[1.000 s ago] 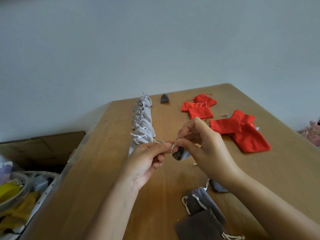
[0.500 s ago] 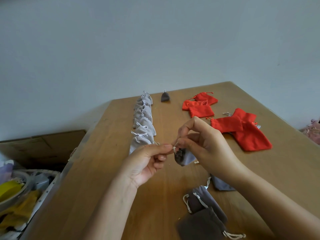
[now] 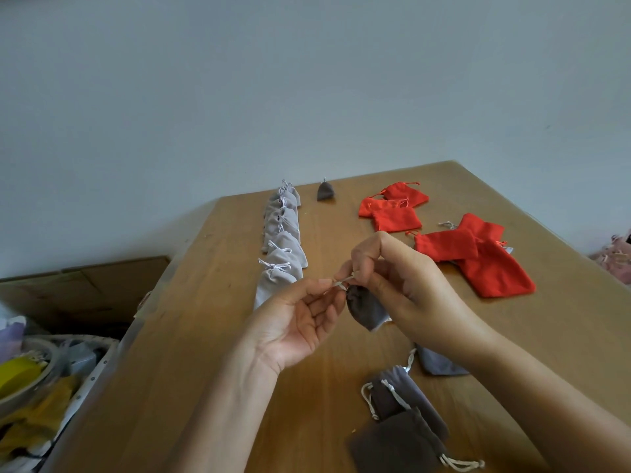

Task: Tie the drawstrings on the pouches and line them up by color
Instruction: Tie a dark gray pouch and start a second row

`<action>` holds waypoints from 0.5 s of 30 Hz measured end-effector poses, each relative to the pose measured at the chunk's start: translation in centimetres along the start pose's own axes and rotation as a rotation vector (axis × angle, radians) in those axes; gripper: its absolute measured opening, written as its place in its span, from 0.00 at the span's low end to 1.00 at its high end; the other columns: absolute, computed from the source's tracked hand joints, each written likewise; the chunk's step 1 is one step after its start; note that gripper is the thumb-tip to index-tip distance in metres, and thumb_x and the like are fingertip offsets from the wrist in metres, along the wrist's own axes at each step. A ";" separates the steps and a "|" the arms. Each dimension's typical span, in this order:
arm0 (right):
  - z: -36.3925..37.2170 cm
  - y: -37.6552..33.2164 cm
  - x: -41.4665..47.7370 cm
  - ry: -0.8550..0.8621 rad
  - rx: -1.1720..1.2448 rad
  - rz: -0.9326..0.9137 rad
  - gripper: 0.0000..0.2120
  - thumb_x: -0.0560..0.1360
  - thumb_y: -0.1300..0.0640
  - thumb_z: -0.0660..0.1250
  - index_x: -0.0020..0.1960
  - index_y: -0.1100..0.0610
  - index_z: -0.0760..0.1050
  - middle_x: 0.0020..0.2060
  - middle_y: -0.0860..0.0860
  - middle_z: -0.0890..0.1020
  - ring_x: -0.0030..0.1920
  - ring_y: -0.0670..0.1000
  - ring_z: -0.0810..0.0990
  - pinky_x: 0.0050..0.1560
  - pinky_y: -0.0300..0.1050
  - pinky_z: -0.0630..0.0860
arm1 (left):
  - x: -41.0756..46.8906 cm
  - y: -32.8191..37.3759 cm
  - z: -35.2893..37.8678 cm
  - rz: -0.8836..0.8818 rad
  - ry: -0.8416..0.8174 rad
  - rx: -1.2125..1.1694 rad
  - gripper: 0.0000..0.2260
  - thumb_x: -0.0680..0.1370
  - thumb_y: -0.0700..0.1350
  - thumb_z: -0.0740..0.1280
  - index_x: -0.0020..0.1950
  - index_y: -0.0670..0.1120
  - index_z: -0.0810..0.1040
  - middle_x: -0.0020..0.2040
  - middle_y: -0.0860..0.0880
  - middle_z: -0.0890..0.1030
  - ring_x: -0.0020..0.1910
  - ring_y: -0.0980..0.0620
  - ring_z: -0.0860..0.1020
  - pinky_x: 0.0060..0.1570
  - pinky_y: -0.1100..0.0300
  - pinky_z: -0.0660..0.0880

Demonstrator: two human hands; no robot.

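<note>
Both bare forearms reach in from the bottom of the frame to meet at its centre, where the left hand (image 3: 297, 322), palm turned up, and the right hand (image 3: 403, 288), knuckles up with fingers curled, each pinch a drawstring (image 3: 342, 282) between thumb and forefinger.

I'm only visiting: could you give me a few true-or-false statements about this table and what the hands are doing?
1. The left hand and right hand both pinch the drawstring of a dark grey pouch. True.
2. The light grey pouches lie in a scattered heap. False: they form a row running away along the table.
3. The red pouches stand in a neat line. False: they lie in loose, overlapping clusters on the right.
4. A lone dark pouch sits at the far end, beside the row. True.
</note>
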State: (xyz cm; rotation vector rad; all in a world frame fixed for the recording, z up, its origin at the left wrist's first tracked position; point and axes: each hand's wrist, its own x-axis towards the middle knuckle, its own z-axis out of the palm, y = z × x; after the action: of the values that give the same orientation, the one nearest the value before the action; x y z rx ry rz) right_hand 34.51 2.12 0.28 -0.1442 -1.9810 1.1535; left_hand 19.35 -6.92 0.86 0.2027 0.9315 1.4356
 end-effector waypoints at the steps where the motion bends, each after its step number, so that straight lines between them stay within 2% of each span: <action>1: -0.1 -0.1 0.1 -0.003 0.001 -0.003 0.10 0.75 0.74 0.58 0.43 0.61 0.69 0.43 0.50 0.79 0.44 0.62 0.81 0.43 0.63 0.77 | 0.0 -0.1 0.0 -0.006 -0.029 -0.023 0.21 0.59 0.32 0.78 0.49 0.35 0.80 0.35 0.42 0.82 0.31 0.49 0.82 0.28 0.63 0.79; 2: -0.2 -0.1 0.1 -0.007 0.012 0.004 0.10 0.75 0.73 0.58 0.42 0.60 0.69 0.43 0.52 0.79 0.46 0.61 0.81 0.45 0.63 0.78 | 0.2 -0.1 -0.1 -0.008 -0.057 -0.047 0.26 0.53 0.30 0.81 0.49 0.34 0.81 0.36 0.41 0.82 0.32 0.48 0.83 0.28 0.61 0.80; 4: -0.5 -0.2 0.1 -0.023 0.056 0.026 0.08 0.75 0.71 0.59 0.42 0.60 0.70 0.44 0.48 0.80 0.48 0.60 0.82 0.47 0.62 0.78 | 0.4 -0.3 -0.1 0.003 -0.084 -0.076 0.30 0.45 0.29 0.82 0.46 0.33 0.82 0.37 0.39 0.83 0.33 0.47 0.83 0.28 0.60 0.80; 6: -0.6 0.0 0.0 -0.044 0.116 0.055 0.06 0.77 0.71 0.60 0.43 0.63 0.69 0.43 0.44 0.80 0.45 0.67 0.80 0.44 0.68 0.76 | 0.4 -0.6 0.0 0.024 -0.091 -0.083 0.29 0.43 0.29 0.83 0.43 0.33 0.83 0.38 0.39 0.83 0.33 0.47 0.84 0.28 0.60 0.80; 7: -0.7 0.0 0.0 -0.054 0.159 0.080 0.06 0.78 0.71 0.60 0.44 0.64 0.69 0.42 0.45 0.80 0.43 0.74 0.76 0.41 0.72 0.73 | 0.4 -0.7 0.2 0.031 -0.098 -0.084 0.29 0.43 0.29 0.83 0.43 0.33 0.83 0.38 0.39 0.83 0.33 0.48 0.83 0.29 0.60 0.80; 9: -0.6 -0.2 0.0 -0.061 0.246 0.137 0.03 0.79 0.70 0.61 0.46 0.66 0.69 0.42 0.48 0.81 0.41 0.79 0.72 0.39 0.75 0.70 | 0.4 -0.9 0.3 0.040 -0.121 -0.095 0.30 0.43 0.28 0.82 0.44 0.34 0.84 0.39 0.40 0.83 0.33 0.50 0.83 0.29 0.61 0.80; 10: -0.5 -0.4 0.0 -0.056 0.279 0.158 0.02 0.78 0.70 0.61 0.47 0.66 0.69 0.42 0.50 0.82 0.42 0.78 0.73 0.40 0.76 0.70 | 0.4 -1.0 0.3 0.044 -0.129 -0.099 0.30 0.43 0.28 0.82 0.45 0.34 0.84 0.39 0.41 0.83 0.33 0.51 0.83 0.29 0.62 0.80; 12: -0.5 -0.7 0.1 -0.038 0.330 0.181 0.02 0.77 0.69 0.62 0.47 0.65 0.69 0.44 0.53 0.83 0.45 0.68 0.80 0.46 0.71 0.73 | 0.3 -1.0 0.4 0.048 -0.144 -0.099 0.30 0.43 0.29 0.82 0.45 0.35 0.85 0.38 0.42 0.83 0.32 0.52 0.83 0.29 0.63 0.80; 14: -0.6 -0.8 0.2 -0.032 0.380 0.181 0.03 0.75 0.67 0.63 0.47 0.64 0.69 0.44 0.54 0.84 0.46 0.56 0.82 0.50 0.57 0.78 | 0.2 -1.0 0.6 0.043 -0.169 -0.097 0.30 0.44 0.30 0.83 0.46 0.36 0.85 0.38 0.42 0.83 0.32 0.52 0.83 0.29 0.63 0.80; 15: -0.6 -0.9 0.3 -0.033 0.398 0.180 0.03 0.75 0.67 0.63 0.47 0.63 0.69 0.44 0.54 0.84 0.46 0.54 0.82 0.50 0.51 0.79 | 0.1 -0.9 0.7 0.043 -0.176 -0.101 0.30 0.44 0.30 0.83 0.46 0.36 0.85 0.38 0.43 0.83 0.32 0.52 0.83 0.29 0.63 0.80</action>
State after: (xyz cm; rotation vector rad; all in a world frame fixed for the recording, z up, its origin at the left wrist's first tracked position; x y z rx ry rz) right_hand 35.01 2.18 1.28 -0.0972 -1.7522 1.6516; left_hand 20.46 -6.77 0.68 0.2711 0.7131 1.4745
